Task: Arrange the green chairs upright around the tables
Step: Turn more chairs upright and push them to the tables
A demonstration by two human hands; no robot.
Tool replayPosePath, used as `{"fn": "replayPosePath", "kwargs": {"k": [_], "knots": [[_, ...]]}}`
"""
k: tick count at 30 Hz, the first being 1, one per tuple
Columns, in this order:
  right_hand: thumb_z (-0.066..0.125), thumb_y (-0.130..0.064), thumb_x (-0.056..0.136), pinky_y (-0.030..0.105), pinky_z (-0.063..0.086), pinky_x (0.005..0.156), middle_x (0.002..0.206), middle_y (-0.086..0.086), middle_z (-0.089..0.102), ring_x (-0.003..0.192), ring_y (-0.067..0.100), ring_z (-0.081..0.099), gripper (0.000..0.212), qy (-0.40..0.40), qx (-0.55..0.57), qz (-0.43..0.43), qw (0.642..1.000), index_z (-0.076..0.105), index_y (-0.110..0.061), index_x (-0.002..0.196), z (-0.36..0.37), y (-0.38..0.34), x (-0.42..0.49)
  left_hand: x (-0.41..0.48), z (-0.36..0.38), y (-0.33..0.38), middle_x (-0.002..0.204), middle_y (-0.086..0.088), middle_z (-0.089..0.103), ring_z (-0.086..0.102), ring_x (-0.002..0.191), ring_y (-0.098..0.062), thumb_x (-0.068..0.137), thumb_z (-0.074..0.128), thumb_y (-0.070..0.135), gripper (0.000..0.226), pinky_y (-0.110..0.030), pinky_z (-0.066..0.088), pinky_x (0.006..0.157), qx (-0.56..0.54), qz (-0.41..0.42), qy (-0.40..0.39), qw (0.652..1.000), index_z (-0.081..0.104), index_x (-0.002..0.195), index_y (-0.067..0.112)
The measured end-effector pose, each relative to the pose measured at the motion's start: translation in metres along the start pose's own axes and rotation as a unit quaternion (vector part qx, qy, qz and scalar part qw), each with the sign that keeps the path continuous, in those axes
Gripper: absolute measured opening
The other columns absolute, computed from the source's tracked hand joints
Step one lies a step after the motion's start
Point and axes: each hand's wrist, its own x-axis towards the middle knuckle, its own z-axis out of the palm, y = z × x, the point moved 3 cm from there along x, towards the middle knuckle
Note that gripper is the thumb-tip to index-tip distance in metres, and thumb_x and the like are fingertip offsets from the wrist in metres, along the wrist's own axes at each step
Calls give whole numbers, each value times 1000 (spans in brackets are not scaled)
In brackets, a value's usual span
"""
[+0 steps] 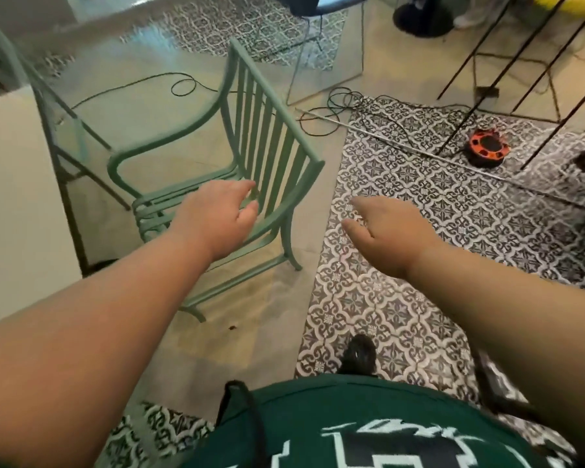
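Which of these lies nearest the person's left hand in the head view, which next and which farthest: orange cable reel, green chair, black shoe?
1. The green chair, right at the left hand, by its slatted back.
2. The black shoe, low down near the person's body, to the right.
3. The orange cable reel, far off to the right on the patterned tiles.

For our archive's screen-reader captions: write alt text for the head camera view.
A person's left hand reaches to the slatted back of a green metal armchair standing beside a white table; the right hand hovers open over black-and-white patterned floor tiles.
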Motion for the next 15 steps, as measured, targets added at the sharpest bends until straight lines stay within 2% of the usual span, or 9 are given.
{"fn": "replayPosePath", "kwargs": {"k": [7,11,15], "knots": [[32,-53,102,49,47,106,139,12,62,127,30,56,63,-22,-53,-78,995,48,-12,147,-63,77,124,95,-11,30,147,-7,58,50,135,-29,100,38,44,56,-53,44,107,-43,-87,17,995,48,150,20],[32,-53,103,49,47,105,139,11,62,127,31,57,62,-27,-64,-115,991,47,-13,148,-81,86,198,140,-23,15,144,-7,60,52,131,-32,97,36,47,59,-55,45,103,-57,-141,27,988,48,149,23],[37,-51,102,50,49,101,134,12,64,122,33,59,60,-19,-48,-155,987,49,-13,147,-97,88,269,195,-34,-16,148,-8,56,48,136,-32,102,40,45,55,-57,42,107,-51,-191,40,979,43,153,24]]}}
